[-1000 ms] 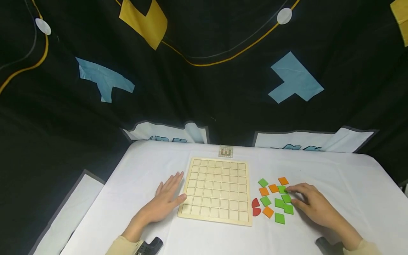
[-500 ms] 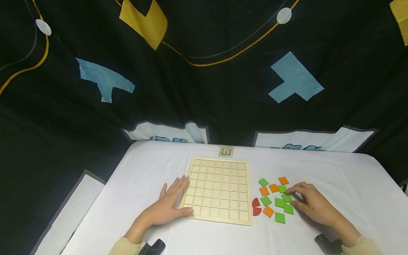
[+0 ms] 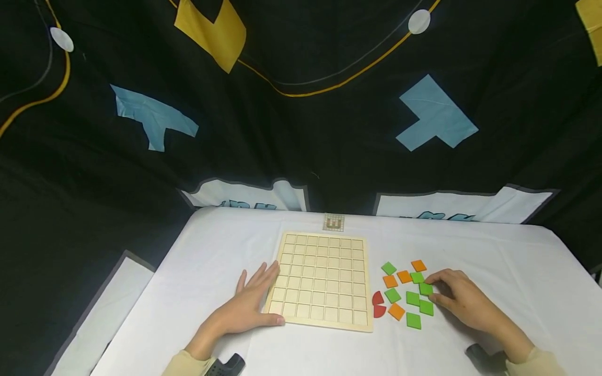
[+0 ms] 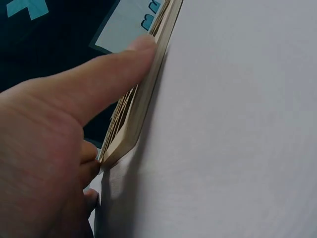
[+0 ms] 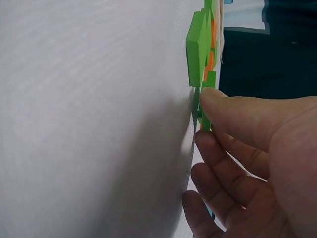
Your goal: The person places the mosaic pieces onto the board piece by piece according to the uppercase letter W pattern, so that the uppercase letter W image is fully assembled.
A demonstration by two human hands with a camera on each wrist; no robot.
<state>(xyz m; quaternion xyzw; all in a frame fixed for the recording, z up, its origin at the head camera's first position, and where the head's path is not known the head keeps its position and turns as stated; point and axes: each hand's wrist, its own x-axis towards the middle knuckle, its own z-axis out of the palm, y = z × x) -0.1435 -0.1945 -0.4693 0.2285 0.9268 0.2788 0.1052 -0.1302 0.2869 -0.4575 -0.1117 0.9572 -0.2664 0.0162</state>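
My left hand (image 3: 244, 308) lies at the near-left corner of a pale wooden grid board (image 3: 322, 282), fingers straight along its left edge. In the left wrist view its thumb (image 4: 116, 67) stretches onto the front edge of the board. To the right of the board, my right hand (image 3: 463, 303) pinches a green square tile (image 3: 425, 289) between thumb and index finger, low over the table. The right wrist view shows the thumb (image 5: 237, 111) on one edge of that tile, with the other fingers curled loosely below.
Several more green tiles (image 3: 414, 320), several orange square tiles (image 3: 396, 312) and two red quarter-round pieces (image 3: 379, 312) lie between board and right hand. A small patterned card (image 3: 333, 222) sits beyond the board on the white-covered table (image 3: 508, 271). A black curtain (image 3: 301, 146) hangs behind.
My left hand has moved right, from beside the board onto its edge and corner. My right fingers have closed on a green tile, which has turned and shifted slightly away from its neighbours.
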